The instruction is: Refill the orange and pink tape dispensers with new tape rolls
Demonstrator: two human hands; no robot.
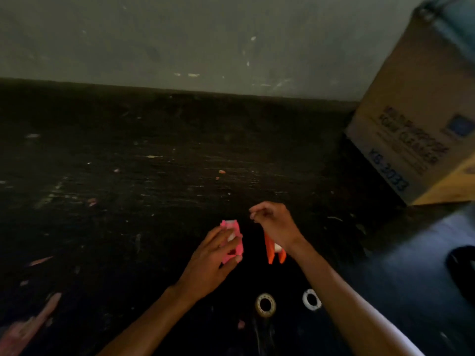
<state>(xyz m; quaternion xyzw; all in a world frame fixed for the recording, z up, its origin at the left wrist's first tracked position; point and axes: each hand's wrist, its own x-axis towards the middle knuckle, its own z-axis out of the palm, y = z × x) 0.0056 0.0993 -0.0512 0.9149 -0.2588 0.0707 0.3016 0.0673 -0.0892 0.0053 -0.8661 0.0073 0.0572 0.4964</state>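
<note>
On the dark work surface, my left hand (218,255) grips the pink tape dispenser (232,240), which shows a white roll inside. The orange tape dispenser (273,249) stands just to its right, also with a white core in it. My right hand (276,223) hovers above the orange dispenser, thumb and fingers pinched together; whether something thin is between them cannot be told. Nearer to me lie two loose tape rolls: a yellowish one (265,305) and a white one (311,299).
A large cardboard box (416,119) stands at the right against the grey wall (180,42). The black surface (154,176) is scratched and flecked with paint. A dark round object (462,268) sits at the far right edge.
</note>
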